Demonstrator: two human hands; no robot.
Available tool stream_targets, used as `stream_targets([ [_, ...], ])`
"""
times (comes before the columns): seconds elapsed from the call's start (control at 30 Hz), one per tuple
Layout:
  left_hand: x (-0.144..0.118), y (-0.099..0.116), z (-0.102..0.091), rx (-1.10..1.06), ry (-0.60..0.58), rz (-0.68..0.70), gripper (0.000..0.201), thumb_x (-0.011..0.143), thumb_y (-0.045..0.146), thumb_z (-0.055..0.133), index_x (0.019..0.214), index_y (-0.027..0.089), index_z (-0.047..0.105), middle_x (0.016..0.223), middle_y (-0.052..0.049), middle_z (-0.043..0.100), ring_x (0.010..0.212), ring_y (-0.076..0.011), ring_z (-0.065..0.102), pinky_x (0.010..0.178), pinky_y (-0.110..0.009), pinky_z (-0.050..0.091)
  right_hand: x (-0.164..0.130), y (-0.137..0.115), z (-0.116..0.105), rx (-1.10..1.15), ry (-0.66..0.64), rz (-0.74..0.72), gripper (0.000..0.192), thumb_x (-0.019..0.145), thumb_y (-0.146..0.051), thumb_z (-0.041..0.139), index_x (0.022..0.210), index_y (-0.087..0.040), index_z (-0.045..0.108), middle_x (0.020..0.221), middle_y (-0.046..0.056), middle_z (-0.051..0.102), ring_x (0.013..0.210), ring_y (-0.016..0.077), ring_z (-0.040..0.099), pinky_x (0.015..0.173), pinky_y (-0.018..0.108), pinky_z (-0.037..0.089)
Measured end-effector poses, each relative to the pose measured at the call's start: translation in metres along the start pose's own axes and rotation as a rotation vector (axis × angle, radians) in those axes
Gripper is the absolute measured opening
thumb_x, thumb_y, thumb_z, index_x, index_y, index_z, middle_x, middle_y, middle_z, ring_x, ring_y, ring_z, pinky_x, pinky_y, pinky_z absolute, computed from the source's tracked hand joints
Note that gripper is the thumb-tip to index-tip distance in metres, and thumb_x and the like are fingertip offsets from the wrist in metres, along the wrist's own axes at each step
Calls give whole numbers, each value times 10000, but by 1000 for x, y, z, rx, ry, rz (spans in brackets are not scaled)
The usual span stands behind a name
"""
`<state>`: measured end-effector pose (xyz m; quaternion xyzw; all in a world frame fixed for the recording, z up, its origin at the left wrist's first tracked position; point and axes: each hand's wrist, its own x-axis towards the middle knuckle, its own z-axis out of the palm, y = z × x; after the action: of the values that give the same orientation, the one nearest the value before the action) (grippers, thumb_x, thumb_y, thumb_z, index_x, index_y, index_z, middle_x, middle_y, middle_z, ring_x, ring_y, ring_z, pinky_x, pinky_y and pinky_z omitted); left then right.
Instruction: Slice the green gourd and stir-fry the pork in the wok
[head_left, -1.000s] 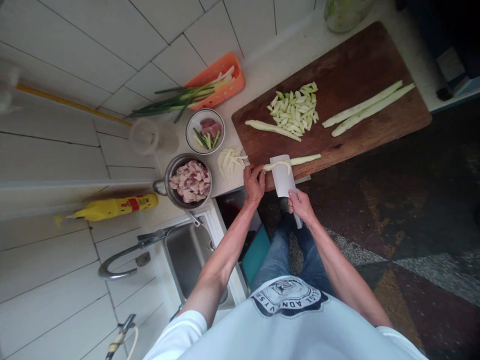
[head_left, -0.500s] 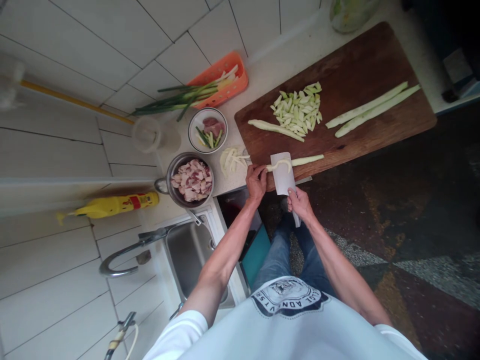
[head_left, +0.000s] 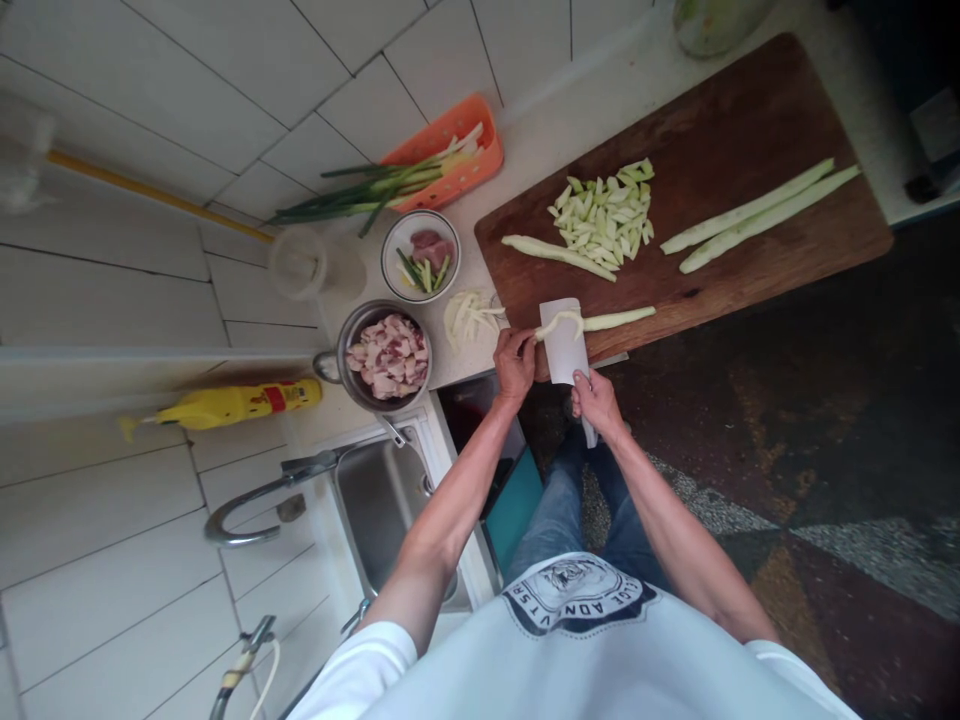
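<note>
From the head view, your left hand (head_left: 514, 360) pinches the end of a pale, peeled vegetable strip (head_left: 600, 322) lying on the dark wooden cutting board (head_left: 720, 130), while your right hand (head_left: 594, 398) grips the handle of a broad, flat steel cleaver (head_left: 564, 342) laid across it.

a single head-worn view looks steeply down from above the person's chest, facing forward over the cutting board (head_left: 720, 130), which lies toward the upper right at arm's reach; the sink (head_left: 375, 510) sits below-left of it, nearer the camera.
</note>
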<state>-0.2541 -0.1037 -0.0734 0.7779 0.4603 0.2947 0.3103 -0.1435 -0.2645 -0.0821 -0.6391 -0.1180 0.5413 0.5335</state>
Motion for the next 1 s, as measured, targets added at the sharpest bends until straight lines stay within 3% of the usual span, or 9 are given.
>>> stream_targets([
  [0.37, 0, -6, 2, -5, 9, -28, 262, 1077, 386, 579, 1029, 225, 780, 1007, -80, 719, 981, -214, 707, 922, -360, 578, -23, 16, 11, -69, -26, -16, 383, 1011, -606, 537, 872, -250, 519, 603, -68, 502, 419, 106, 490, 399, 223, 433],
  [0.53, -3, -12, -1, -171, 74, -171, 291, 1075, 409, 567, 1166, 196, 744, 1118, -99, 731, 889, -178, 713, 846, -328, 584, -21, 14, 12, -51, -29, -11, 393, 1001, -619, 551, 877, -248, 515, 612, -69, 508, 416, 99, 482, 401, 224, 433],
  [0.73, -1, -9, -8, -138, 71, -144, 151, 1006, 279, 654, 998, 201, 783, 983, -71, 742, 929, -194, 703, 833, -303, 553, -18, 15, 13, -43, -24, -10, 416, 997, -639, 555, 864, -249, 496, 602, -74, 495, 416, 100, 483, 397, 228, 433],
  [1.0, 8, -13, -7, -113, 4, -146, 112, 958, 199, 686, 958, 218, 797, 926, -49, 738, 872, -196, 701, 842, -315, 553, -15, 6, 18, -12, -22, 20, 412, 971, -648, 581, 893, -252, 498, 593, -82, 496, 407, 101, 468, 391, 238, 428],
])
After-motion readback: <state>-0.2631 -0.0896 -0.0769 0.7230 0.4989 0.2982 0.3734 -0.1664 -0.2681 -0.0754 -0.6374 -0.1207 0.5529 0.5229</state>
